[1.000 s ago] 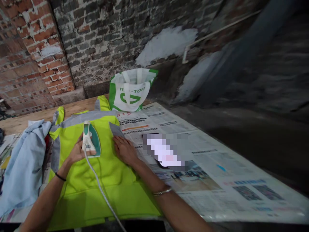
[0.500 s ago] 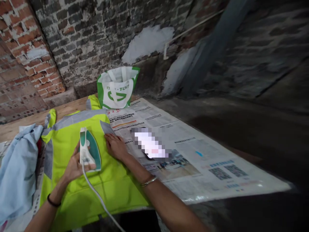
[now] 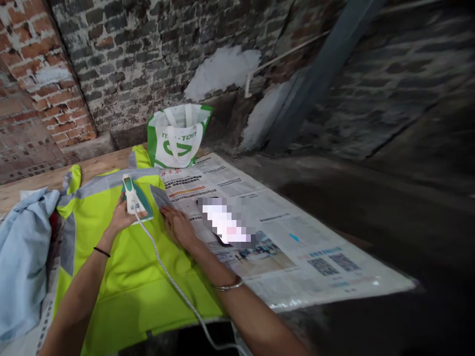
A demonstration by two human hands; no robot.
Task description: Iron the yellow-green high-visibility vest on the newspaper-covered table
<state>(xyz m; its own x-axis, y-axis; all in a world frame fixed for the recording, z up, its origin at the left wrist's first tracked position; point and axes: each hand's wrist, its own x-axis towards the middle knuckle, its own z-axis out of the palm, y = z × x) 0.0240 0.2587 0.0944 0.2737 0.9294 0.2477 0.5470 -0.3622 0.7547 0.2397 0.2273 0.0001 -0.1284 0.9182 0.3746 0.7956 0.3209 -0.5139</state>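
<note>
A green and white clothes iron [image 3: 136,200] rests on a yellow high-visibility vest [image 3: 122,277] with grey reflective bands. My left hand [image 3: 123,212] is wrapped round its handle from the left, and the iron's tip points away toward the grey band across the top. The white cord [image 3: 170,279] trails from the iron's heel down across the vest to the bottom edge. My right hand [image 3: 178,226] lies flat, fingers extended, on the vest's right edge by the short grey stripe. It holds nothing.
Newspaper [image 3: 245,198] under a clear sheet covers the table on the right, with a phone [image 3: 226,222] on it, its screen blurred out. A green and white bag [image 3: 180,136] stands behind the vest. Light blue cloth [image 3: 24,257] lies at left. Brick walls rise behind.
My left hand has pushed the iron away from me, up the vest toward the grey band. My right hand has stayed at the vest's right edge.
</note>
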